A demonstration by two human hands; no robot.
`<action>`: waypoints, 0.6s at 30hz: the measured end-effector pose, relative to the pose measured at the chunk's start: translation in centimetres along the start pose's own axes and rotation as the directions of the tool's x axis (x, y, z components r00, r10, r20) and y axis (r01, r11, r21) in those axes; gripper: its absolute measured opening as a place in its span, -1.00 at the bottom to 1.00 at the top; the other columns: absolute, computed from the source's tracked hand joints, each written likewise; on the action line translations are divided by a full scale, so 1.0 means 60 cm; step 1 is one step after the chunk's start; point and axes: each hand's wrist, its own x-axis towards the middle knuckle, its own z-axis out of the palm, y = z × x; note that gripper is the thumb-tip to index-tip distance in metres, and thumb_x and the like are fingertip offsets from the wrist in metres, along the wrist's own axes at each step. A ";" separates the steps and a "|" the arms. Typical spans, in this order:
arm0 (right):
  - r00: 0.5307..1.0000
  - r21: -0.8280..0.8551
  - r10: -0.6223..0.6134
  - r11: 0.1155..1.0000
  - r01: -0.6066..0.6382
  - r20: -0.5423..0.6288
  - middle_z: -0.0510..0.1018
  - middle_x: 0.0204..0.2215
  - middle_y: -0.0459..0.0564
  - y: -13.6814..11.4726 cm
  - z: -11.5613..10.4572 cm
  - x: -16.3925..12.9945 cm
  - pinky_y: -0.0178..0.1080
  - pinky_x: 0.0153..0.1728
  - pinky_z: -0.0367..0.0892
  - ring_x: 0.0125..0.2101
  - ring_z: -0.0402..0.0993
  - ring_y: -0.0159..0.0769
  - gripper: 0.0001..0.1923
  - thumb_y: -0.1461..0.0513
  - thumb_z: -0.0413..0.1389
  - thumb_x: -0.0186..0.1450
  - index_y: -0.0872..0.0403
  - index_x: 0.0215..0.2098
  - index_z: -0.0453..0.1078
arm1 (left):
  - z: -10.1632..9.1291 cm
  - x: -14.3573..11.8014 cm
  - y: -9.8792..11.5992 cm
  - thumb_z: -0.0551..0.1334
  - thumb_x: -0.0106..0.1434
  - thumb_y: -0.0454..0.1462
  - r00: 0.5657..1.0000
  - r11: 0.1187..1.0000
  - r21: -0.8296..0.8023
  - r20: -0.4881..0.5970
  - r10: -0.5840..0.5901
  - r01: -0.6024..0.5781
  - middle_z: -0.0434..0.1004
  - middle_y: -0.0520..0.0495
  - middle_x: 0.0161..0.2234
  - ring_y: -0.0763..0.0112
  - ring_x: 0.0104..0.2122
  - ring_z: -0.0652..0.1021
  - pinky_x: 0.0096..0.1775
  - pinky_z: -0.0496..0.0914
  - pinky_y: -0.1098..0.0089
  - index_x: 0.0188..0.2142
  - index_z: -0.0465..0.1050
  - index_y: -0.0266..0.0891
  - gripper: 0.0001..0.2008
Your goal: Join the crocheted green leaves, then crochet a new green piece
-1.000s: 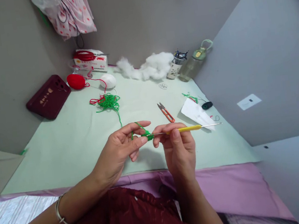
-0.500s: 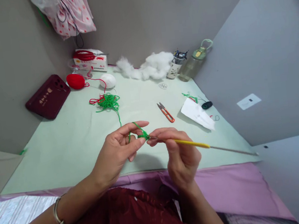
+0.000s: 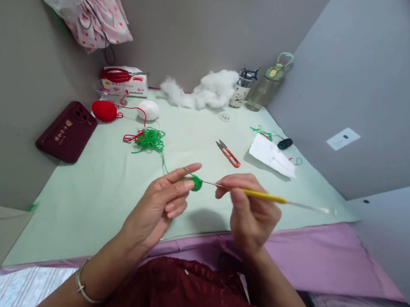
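Note:
A small green crochet piece (image 3: 196, 183) is pinched between the thumb and fingers of my left hand (image 3: 158, 199), whose index finger is stretched out with green yarn over it. My right hand (image 3: 251, 207) grips a crochet hook (image 3: 264, 196) by its yellow handle; the thin metal front reaches the edge of the green piece. Whether its tip is inside a stitch I cannot tell. From my left hand the yarn runs back to a loose green yarn heap (image 3: 150, 139) on the table.
Orange thread snips (image 3: 229, 154) and a white paper (image 3: 270, 155) lie beyond my right hand. Behind are a red yarn ball (image 3: 104, 111), a white ball (image 3: 148, 110), white stuffing (image 3: 215, 88), a pen cup (image 3: 239, 92) and a bottle (image 3: 266, 86). A maroon phone (image 3: 67, 133) leans at left.
My right hand has drawn back slightly to the right with the hook, baring more of its metal shaft. The green piece has turned to show more of its face, and my left fingers have shifted.

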 end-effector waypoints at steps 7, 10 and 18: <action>0.980 0.227 0.192 0.954 -0.197 0.048 0.63 -0.29 -0.04 -0.004 0.012 0.013 -0.23 -0.39 0.48 -0.43 0.50 -0.37 -0.84 0.28 0.12 0.44 -0.01 -0.18 0.57 | 0.005 -0.006 -0.011 0.47 0.21 -0.29 0.994 0.983 0.146 0.002 0.107 -0.106 0.44 0.08 -0.29 0.84 -0.66 0.22 -0.64 0.14 0.68 0.01 0.65 -0.10 -0.65; 0.988 0.099 0.150 0.983 -0.154 0.049 0.63 -0.30 -0.05 -0.004 0.015 0.004 -0.22 -0.38 0.49 -0.42 0.52 -0.36 -0.80 0.32 0.10 0.45 -0.02 -0.14 0.58 | 0.005 -0.003 -0.016 0.48 0.20 -0.28 0.984 0.969 0.188 -0.055 0.171 -0.158 0.44 0.09 -0.31 0.81 -0.64 0.27 -0.61 0.19 0.67 0.01 0.65 -0.10 -0.64; 1.000 -0.037 0.004 0.999 -0.004 0.008 0.62 -0.29 -0.03 -0.001 0.004 0.000 -0.19 -0.31 0.49 -0.31 0.56 -0.29 -0.74 0.37 0.14 0.41 -0.05 -0.08 0.60 | -0.001 0.004 -0.004 0.48 0.17 -0.32 1.000 1.000 -0.026 0.002 -0.016 0.016 0.22 0.19 -0.57 0.79 -0.67 0.04 -0.66 0.06 0.69 -0.06 0.68 -0.30 -0.69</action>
